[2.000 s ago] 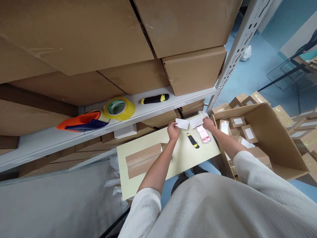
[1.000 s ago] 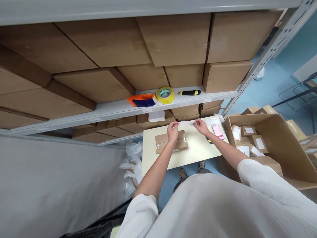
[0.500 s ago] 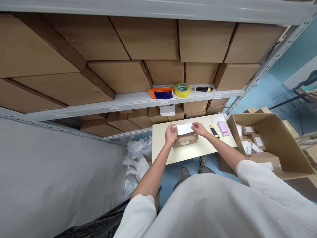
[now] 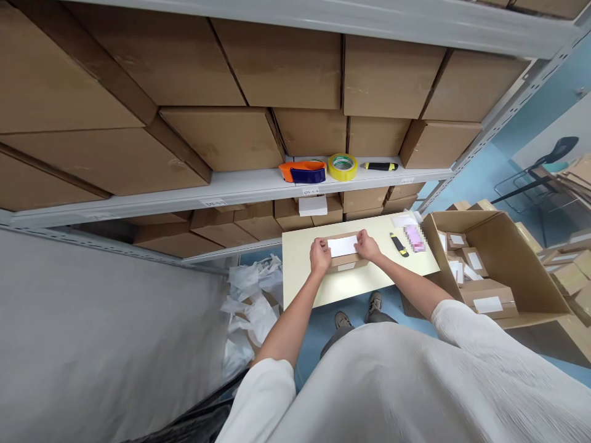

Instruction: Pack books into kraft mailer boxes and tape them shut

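Observation:
A white label (image 4: pixel 342 246) lies over the top of a small brown cardboard box (image 4: pixel 353 260) on the cream table. My left hand (image 4: pixel 320 255) pinches the label's left end, its fingers closed at the edge. At the opposite end, my right hand (image 4: pixel 367 245) grips the label between thumb and fingers. Whether the whole label touches the box top cannot be made out. A second white patch shows on the box's near side.
On the cream table (image 4: pixel 298 289), a black-and-yellow utility knife (image 4: pixel 399 244) lies near a blurred pink item (image 4: pixel 415 237). To the right stands a large open carton (image 4: pixel 530 264) with several labelled boxes. The shelf ahead bears a tape dispenser (image 4: pixel 303 172), a tape roll (image 4: pixel 342 167) and another knife (image 4: pixel 379 166).
Both hands have brought the label down toward the near side, from held above the box's back part to flat over its top. My view has shifted slightly.

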Demonstrator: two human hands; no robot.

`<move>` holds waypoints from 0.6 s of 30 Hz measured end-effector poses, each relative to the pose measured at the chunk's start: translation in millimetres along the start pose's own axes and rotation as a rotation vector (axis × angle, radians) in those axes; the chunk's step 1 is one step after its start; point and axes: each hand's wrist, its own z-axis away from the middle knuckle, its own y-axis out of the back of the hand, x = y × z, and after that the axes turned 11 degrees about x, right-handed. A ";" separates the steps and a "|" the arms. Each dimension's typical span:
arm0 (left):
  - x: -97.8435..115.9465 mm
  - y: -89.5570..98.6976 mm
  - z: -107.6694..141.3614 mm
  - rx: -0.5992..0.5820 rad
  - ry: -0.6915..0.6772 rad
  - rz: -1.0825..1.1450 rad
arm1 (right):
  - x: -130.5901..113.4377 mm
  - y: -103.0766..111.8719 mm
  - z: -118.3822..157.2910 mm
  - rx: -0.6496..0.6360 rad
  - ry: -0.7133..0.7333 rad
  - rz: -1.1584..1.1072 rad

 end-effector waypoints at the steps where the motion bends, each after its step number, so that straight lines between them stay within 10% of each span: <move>1: -1.2 -0.8 0.4 -0.002 -0.016 -0.013 | -0.5 -0.6 -0.3 -0.001 0.008 0.025; 18: -11.0 -0.8 6.6 -0.096 -0.245 -0.238 | -19.6 -0.7 6.1 -0.003 0.140 0.422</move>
